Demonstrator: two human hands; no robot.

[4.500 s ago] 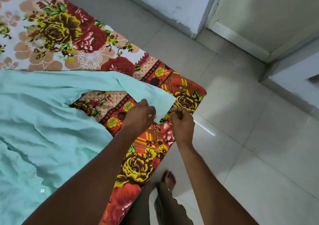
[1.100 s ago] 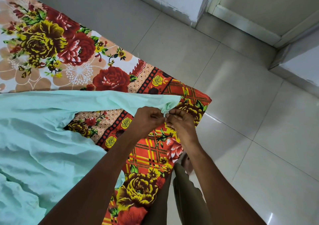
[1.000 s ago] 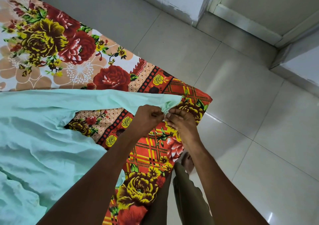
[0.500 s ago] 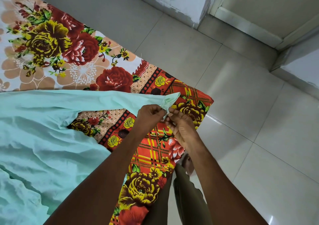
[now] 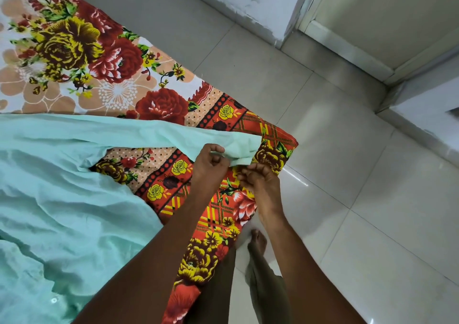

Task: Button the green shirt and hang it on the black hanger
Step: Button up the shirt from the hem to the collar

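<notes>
Left hand (image 5: 210, 163) pinches the green shirt's (image 5: 62, 199) sleeve cuff (image 5: 242, 149); right hand (image 5: 258, 182), at its four o'clock, curls loosely, empty.

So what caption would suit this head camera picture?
Left hand pinches the cuff of a green shirt sleeve over a floral bedsheet; right hand hovers beside it.
</notes>
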